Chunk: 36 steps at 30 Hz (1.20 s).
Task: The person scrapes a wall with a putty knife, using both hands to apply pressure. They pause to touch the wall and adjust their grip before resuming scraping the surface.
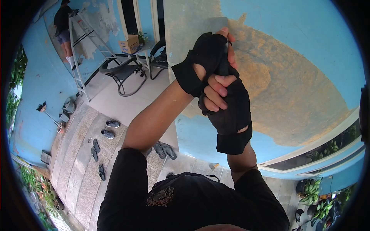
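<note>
Both my hands wear black fingerless gloves and are closed, one above the other, on a scraper (pixel 218 24). My left hand (pixel 211 50) is the upper one, near the wide grey blade, which lies against the wall. Below it, my right hand (pixel 227 100) has its fingers wrapped round the dark handle, most of which the hands hide. Around and right of the hands, a large bare brown-grey patch (pixel 289 88) shows where the wall has no blue paint (pixel 308 34).
A person (pixel 63 29) stands on a stepladder (pixel 79 57) at the far left. Chairs (pixel 121 71), a small table with a cardboard box (pixel 130 44), and several shoes and sandals (pixel 108 134) are on the floor. A window (pixel 327 148) lies low right, near potted plants (pixel 310 192).
</note>
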Motion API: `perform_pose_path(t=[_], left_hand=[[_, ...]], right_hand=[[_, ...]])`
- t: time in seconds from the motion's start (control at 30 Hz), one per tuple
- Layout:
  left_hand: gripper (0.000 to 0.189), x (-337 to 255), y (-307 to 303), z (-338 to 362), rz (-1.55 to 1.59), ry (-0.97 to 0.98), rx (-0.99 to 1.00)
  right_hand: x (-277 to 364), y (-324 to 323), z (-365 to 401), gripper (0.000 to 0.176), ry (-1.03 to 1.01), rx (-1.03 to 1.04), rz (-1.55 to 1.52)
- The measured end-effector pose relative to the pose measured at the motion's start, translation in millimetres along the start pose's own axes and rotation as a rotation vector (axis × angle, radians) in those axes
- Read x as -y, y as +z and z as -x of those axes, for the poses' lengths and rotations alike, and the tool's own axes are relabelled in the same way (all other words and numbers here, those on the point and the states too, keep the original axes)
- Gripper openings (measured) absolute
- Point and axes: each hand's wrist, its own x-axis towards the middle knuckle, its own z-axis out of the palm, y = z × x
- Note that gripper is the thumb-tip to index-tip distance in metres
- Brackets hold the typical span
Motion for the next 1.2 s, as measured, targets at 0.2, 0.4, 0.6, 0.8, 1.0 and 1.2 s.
perform_pose_path(t=[0.2, 0.4, 0.6, 0.8, 1.0, 1.2], left_hand=[[0.035, 6.1, -3.4, -3.1, -0.11, 0.03, -0.021], [0.036, 6.5, -5.4, 2.1, -0.089, -0.048, -0.01], [0.035, 7.4, -5.3, 2.6, -0.082, 0.032, -0.035], [0.033, 10.9, -3.1, 4.6, -0.069, 0.003, -0.057], [0.033, 7.3, -7.8, -8.0, -0.035, 0.152, 0.012], [0.033, -0.1, -4.4, -3.7, -0.057, 0.047, 0.008]], right_hand=[[3.1, -0.8, -3.9, 0.02, -0.005, -0.014, 0.008], [-0.8, 2.2, 8.1, 0.018, 0.031, -0.037, 0.014], [4.7, -4.4, 5.4, 0.018, 0.055, -0.041, 0.007], [1.2, -6.9, 6.8, 0.015, 0.057, -0.066, -0.03], [7.3, -0.8, -4.4, 0.008, 0.021, 0.06, 0.096], [2.3, -3.3, -5.1, 0.008, 0.024, -0.004, 0.034]])
